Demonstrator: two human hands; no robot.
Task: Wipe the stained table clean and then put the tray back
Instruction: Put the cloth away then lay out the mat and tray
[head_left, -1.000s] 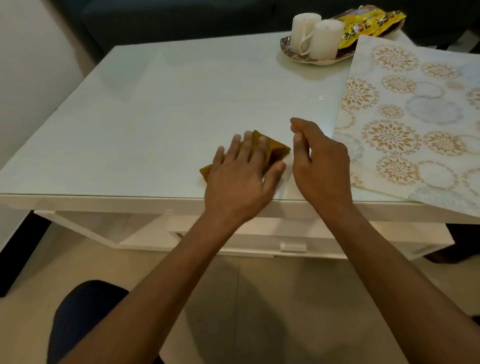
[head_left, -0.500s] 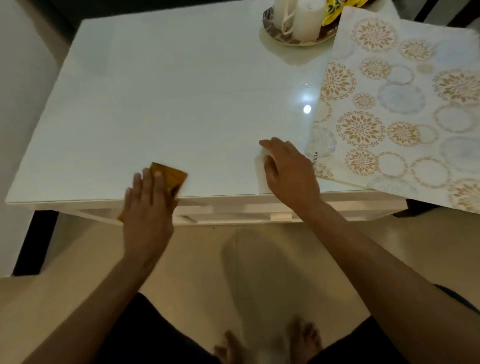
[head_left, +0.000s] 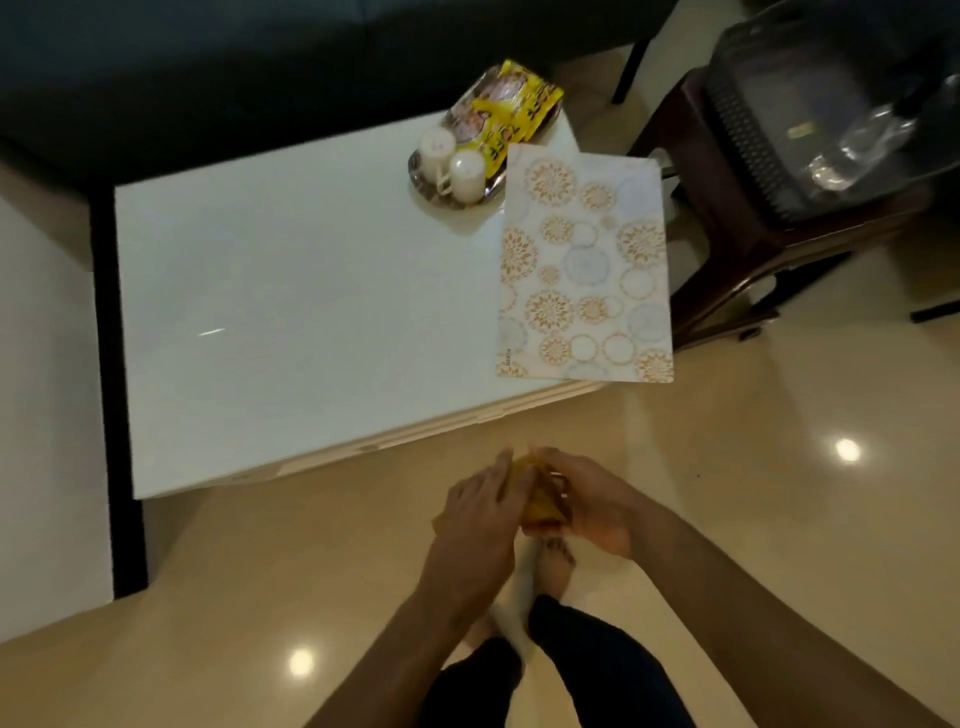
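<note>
Standing view, looking down past the near edge of the white desk (head_left: 291, 322). Both hands off the desk, over the floor (head_left: 727, 493), meeting around a yellow-brown cloth (head_left: 537, 499). Left hand (head_left: 480, 512) laid against the cloth's left side, fingers fairly straight and pointing toward the desk. Right hand (head_left: 587, 506) cupped around the cloth's right side, fingers curled onto it. Cloth bunched between the two palms, mostly hidden.

Tray (head_left: 457, 192) at the far right corner of the desk, carrying two white cups (head_left: 452, 161) and a yellow snack packet (head_left: 511, 111). Patterned mat (head_left: 582, 260) just beside the tray, lying along the desk's right side and overhanging its right edge. Dark stool (head_left: 737, 223) near the desk on the right. Bare feet (head_left: 553, 566) below the hands.
</note>
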